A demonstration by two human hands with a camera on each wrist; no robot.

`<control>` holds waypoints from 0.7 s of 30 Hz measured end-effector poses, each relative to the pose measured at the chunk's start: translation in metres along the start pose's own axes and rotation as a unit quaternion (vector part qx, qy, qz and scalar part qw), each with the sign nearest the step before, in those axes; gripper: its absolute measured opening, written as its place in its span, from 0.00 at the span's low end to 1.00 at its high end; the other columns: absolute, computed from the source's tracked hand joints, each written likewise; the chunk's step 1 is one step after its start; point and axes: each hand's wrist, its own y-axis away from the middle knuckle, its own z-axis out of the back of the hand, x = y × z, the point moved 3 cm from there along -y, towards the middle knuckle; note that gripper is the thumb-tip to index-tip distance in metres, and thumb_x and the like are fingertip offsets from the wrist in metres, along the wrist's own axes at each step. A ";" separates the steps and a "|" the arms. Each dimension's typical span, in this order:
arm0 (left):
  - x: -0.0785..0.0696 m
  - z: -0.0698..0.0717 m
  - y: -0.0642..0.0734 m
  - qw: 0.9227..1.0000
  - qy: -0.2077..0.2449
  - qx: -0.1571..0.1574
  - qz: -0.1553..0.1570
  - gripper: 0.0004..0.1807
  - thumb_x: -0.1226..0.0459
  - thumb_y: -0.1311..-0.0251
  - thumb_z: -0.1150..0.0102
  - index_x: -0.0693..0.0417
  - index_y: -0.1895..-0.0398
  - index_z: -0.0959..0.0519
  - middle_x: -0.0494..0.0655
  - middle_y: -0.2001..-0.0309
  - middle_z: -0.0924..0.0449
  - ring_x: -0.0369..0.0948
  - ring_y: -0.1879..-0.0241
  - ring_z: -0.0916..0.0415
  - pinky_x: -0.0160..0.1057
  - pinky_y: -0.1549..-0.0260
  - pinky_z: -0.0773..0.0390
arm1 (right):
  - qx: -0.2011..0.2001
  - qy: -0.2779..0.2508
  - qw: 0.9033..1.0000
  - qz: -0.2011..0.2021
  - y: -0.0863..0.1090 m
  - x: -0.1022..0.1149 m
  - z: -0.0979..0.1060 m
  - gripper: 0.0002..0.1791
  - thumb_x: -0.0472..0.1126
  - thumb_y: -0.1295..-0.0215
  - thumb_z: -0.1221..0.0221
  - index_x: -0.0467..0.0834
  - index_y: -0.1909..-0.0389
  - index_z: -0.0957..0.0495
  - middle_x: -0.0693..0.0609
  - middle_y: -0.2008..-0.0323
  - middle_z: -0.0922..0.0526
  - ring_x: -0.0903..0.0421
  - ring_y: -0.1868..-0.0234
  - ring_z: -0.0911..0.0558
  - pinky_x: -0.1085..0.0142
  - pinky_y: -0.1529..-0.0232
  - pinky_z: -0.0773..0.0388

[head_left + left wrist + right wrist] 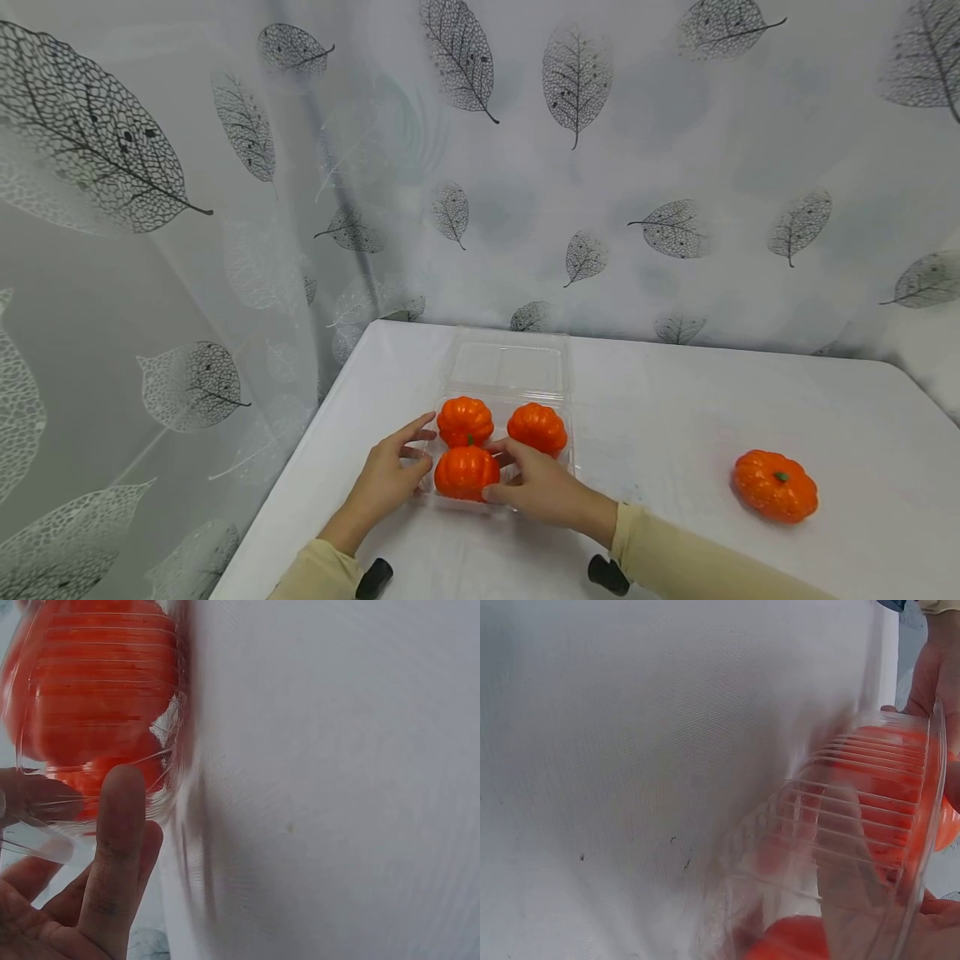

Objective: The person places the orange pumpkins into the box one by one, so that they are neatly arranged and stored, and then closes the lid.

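Clear container (500,412) with the front pumpkin (467,477) inside, between your two hands.
From the left, the edge of the worktop (637,383) slants past your left hand (384,482), whose fingers are spread apart at the container's left wall. The front pumpkin sits before the rear-left pumpkin (465,419); your right hand, (546,490) angled in from the right, has its fingers clamped on it, near the rear-right pumpkin (537,427). Further right, worktop room separates the container from a lone pumpkin (772,487).
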 end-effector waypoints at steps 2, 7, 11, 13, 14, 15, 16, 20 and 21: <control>-0.001 0.000 0.000 1.000 0.002 0.000 -0.001 0.35 0.74 0.39 0.41 0.46 0.27 0.30 0.53 0.45 0.20 0.48 0.57 0.21 0.38 0.78 0.16 | 0.002 -0.004 1.000 0.000 0.000 0.000 -0.001 0.31 0.44 0.38 0.31 0.40 0.36 0.28 0.47 0.48 0.20 0.50 0.54 0.17 0.54 0.52 0.16; -0.002 0.000 0.001 1.000 0.005 0.002 -0.004 0.35 0.74 0.40 0.42 0.46 0.27 0.30 0.53 0.44 0.20 0.49 0.56 0.21 0.38 0.78 0.15 | 0.005 -0.003 1.000 -0.003 -0.001 0.000 -0.001 0.32 0.43 0.39 0.31 0.40 0.35 0.29 0.47 0.46 0.20 0.47 0.50 0.17 0.52 0.51 0.16; -0.001 0.000 0.001 1.000 0.001 0.000 -0.004 0.35 0.74 0.39 0.42 0.46 0.27 0.30 0.53 0.44 0.20 0.49 0.55 0.21 0.38 0.78 0.15 | 0.008 -0.007 1.000 0.002 -0.001 -0.001 -0.001 0.33 0.43 0.39 0.31 0.40 0.34 0.29 0.46 0.45 0.20 0.46 0.49 0.17 0.52 0.52 0.16; -0.001 0.000 0.001 1.000 0.001 0.000 -0.004 0.35 0.74 0.39 0.42 0.46 0.27 0.30 0.53 0.44 0.20 0.49 0.55 0.21 0.38 0.78 0.15 | 0.010 -0.011 1.000 0.006 0.000 -0.002 0.000 0.33 0.43 0.39 0.31 0.40 0.34 0.30 0.45 0.44 0.21 0.46 0.50 0.17 0.53 0.52 0.15; -0.001 0.000 0.001 1.000 0.000 -0.001 -0.004 0.35 0.74 0.39 0.42 0.46 0.27 0.30 0.53 0.44 0.20 0.49 0.55 0.21 0.38 0.78 0.15 | 0.011 -0.014 1.000 0.007 0.001 -0.002 0.000 0.33 0.43 0.39 0.31 0.40 0.34 0.30 0.45 0.44 0.21 0.46 0.50 0.17 0.53 0.52 0.15; -0.001 0.000 0.001 1.000 0.001 -0.001 -0.004 0.35 0.74 0.39 0.42 0.46 0.27 0.30 0.53 0.44 0.20 0.50 0.55 0.21 0.38 0.78 0.15 | 0.012 -0.017 1.000 0.009 0.002 -0.002 0.001 0.34 0.43 0.39 0.31 0.40 0.33 0.30 0.44 0.43 0.21 0.46 0.50 0.17 0.54 0.53 0.15; -0.001 0.000 0.002 1.000 0.000 -0.001 -0.004 0.35 0.74 0.39 0.42 0.46 0.27 0.30 0.53 0.44 0.20 0.50 0.55 0.21 0.38 0.78 0.15 | 0.013 -0.018 1.000 0.010 0.002 -0.001 0.002 0.34 0.43 0.38 0.31 0.40 0.33 0.31 0.44 0.43 0.21 0.46 0.51 0.16 0.54 0.53 0.15; -0.002 0.000 0.002 1.000 -0.003 -0.002 -0.006 0.35 0.74 0.39 0.43 0.46 0.27 0.30 0.53 0.44 0.20 0.50 0.54 0.21 0.37 0.77 0.15 | 0.010 -0.009 1.000 0.022 0.008 0.002 0.008 0.36 0.43 0.38 0.32 0.38 0.32 0.32 0.43 0.43 0.21 0.48 0.52 0.16 0.57 0.54 0.15; -0.002 0.000 0.002 1.000 -0.003 -0.001 -0.007 0.35 0.74 0.39 0.43 0.46 0.27 0.30 0.53 0.44 0.19 0.50 0.54 0.21 0.37 0.77 0.15 | 0.007 -0.005 1.000 0.026 0.010 0.003 0.010 0.36 0.43 0.38 0.32 0.37 0.31 0.32 0.43 0.42 0.22 0.49 0.52 0.16 0.57 0.54 0.15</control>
